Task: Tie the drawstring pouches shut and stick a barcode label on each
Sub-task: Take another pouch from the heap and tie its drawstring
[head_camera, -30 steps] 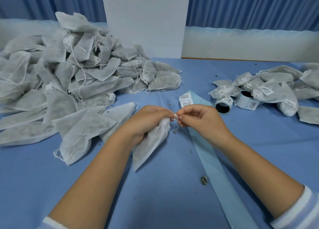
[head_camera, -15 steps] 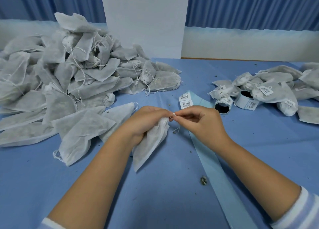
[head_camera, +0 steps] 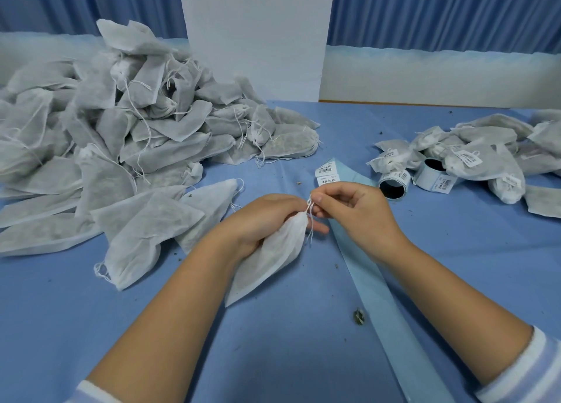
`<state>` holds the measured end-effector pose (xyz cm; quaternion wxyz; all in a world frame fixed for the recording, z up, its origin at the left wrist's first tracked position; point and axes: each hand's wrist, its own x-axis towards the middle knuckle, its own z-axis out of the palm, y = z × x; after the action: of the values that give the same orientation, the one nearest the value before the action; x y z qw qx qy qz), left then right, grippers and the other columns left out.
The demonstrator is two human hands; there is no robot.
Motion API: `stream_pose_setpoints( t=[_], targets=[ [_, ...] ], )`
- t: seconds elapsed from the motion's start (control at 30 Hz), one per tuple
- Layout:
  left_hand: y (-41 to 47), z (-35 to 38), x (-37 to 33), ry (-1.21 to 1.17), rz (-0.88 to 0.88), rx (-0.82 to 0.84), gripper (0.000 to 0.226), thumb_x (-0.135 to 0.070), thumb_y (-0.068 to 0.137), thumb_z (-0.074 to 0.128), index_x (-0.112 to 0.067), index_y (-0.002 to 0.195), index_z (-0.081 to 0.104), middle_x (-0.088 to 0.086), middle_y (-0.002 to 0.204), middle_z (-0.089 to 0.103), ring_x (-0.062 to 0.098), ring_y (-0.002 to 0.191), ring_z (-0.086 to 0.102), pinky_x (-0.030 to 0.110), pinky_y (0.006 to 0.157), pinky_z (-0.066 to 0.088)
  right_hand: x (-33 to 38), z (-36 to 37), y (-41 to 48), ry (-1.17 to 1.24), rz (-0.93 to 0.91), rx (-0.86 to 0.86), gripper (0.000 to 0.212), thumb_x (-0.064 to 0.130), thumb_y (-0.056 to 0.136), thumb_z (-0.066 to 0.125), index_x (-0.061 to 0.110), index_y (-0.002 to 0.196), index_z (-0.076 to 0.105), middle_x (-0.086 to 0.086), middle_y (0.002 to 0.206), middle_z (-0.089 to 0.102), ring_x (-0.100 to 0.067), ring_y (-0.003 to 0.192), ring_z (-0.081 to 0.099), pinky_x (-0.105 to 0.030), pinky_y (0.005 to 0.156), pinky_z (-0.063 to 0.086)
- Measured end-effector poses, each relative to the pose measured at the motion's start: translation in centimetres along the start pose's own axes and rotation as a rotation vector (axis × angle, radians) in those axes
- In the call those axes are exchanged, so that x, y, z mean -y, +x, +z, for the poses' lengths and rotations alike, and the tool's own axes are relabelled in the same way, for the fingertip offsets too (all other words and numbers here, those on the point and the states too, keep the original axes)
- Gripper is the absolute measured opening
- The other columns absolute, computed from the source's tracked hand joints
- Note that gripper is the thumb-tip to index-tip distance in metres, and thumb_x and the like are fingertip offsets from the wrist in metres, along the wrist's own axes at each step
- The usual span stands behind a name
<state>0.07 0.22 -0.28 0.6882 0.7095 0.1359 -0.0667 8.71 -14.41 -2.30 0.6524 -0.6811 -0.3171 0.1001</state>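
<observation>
Tying step: left hand [head_camera: 267, 217] grips the pouch [head_camera: 267, 260] neck, right hand [head_camera: 352, 211] pinches its drawstring [head_camera: 310, 208]; next, likely cinch the knot, then label it.

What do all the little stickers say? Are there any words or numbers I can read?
Two barcode labels on the backing strip: print too blurred to read.
Label rolls: barcodes, print too small to read.
Labels on the finished pouches: too small to read.
No other writing.
</observation>
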Motion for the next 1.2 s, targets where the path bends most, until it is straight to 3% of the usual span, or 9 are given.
stream_pose_setpoints(
  t=[0.17, 0.33, 0.47, 0.63, 0.77, 0.97, 1.2],
  targets=[
    [0.1, -0.2, 0.1, 0.061, 0.004, -0.068, 0.024, -0.027, 0.095, 0.057, -0.018, 0.083, 0.075, -0.004, 0.068, 0.068, 0.008, 0.054, 0.058, 0.017, 0.052, 0.045, 0.2, 0.1, -0.1, 0.032, -0.015, 0.006, 0.009, -0.001, 0.090, 0.063, -0.002, 0.088, 0.071, -0.003, 0.072, 0.070, -0.010, 0.066, 0.063, -0.028, 0.077, 0.058],
    [0.3, -0.3, 0.2, 0.124, 0.023, -0.112, 0.024, -0.026, 0.087, 0.059, -0.026, 0.069, 0.075, -0.005, 0.058, 0.054, 0.007, 0.048, 0.046, 0.017, 0.047, 0.037, 0.3, 0.1, 0.0, 0.071, 0.011, -0.031, 0.010, 0.002, 0.091, 0.062, 0.005, 0.086, 0.069, 0.005, 0.071, 0.069, -0.007, 0.068, 0.064, -0.020, 0.072, 0.055],
    [0.3, -0.2, 0.1, 0.134, 0.063, -0.155, 0.024, -0.018, 0.092, 0.054, -0.022, 0.074, 0.070, -0.008, 0.050, 0.055, 0.004, 0.040, 0.046, 0.012, 0.041, 0.034, 0.2, -0.1, 0.2, 0.130, 0.111, -0.086, 0.014, 0.009, 0.095, 0.059, 0.010, 0.085, 0.068, 0.005, 0.073, 0.068, -0.007, 0.071, 0.064, -0.020, 0.067, 0.054],
    [0.2, 0.3, 0.3, 0.182, 0.162, -0.199, 0.021, -0.015, 0.093, 0.054, -0.019, 0.077, 0.068, -0.013, 0.044, 0.053, -0.001, 0.036, 0.047, 0.008, 0.039, 0.033, 0.5, -0.4, 0.8, 0.384, 0.299, -0.177, 0.021, 0.010, 0.096, 0.055, 0.013, 0.078, 0.064, 0.001, 0.069, 0.064, -0.010, 0.065, 0.063, -0.023, 0.059, 0.053],
    [0.6, 0.6, 0.5, 0.272, 0.237, -0.257, 0.020, -0.019, 0.094, 0.056, -0.020, 0.079, 0.070, -0.013, 0.049, 0.043, 0.002, 0.035, 0.033, 0.012, 0.037, 0.026, 0.6, -0.5, 0.9, 0.480, 0.367, -0.205, 0.017, 0.011, 0.095, 0.056, 0.011, 0.079, 0.064, -0.001, 0.072, 0.062, -0.012, 0.063, 0.061, -0.024, 0.059, 0.052],
    [0.8, 1.1, 0.5, 0.342, 0.293, -0.304, 0.019, -0.016, 0.095, 0.053, -0.015, 0.085, 0.069, -0.013, 0.038, 0.032, 0.006, 0.031, 0.024, 0.015, 0.034, 0.019, 0.5, -0.4, 1.1, 0.583, 0.362, -0.221, 0.018, 0.008, 0.097, 0.054, 0.010, 0.080, 0.061, 0.001, 0.067, 0.059, -0.009, 0.058, 0.054, -0.021, 0.055, 0.048],
    [1.0, 0.9, 0.2, 0.352, 0.346, -0.297, 0.017, -0.016, 0.095, 0.057, -0.013, 0.083, 0.068, -0.011, 0.037, 0.031, 0.006, 0.030, 0.023, 0.015, 0.034, 0.020, 0.8, -0.4, 1.1, 0.519, 0.283, -0.222, 0.025, 0.008, 0.100, 0.048, 0.009, 0.078, 0.059, 0.005, 0.063, 0.056, -0.005, 0.057, 0.048, -0.018, 0.055, 0.046]
  ],
)
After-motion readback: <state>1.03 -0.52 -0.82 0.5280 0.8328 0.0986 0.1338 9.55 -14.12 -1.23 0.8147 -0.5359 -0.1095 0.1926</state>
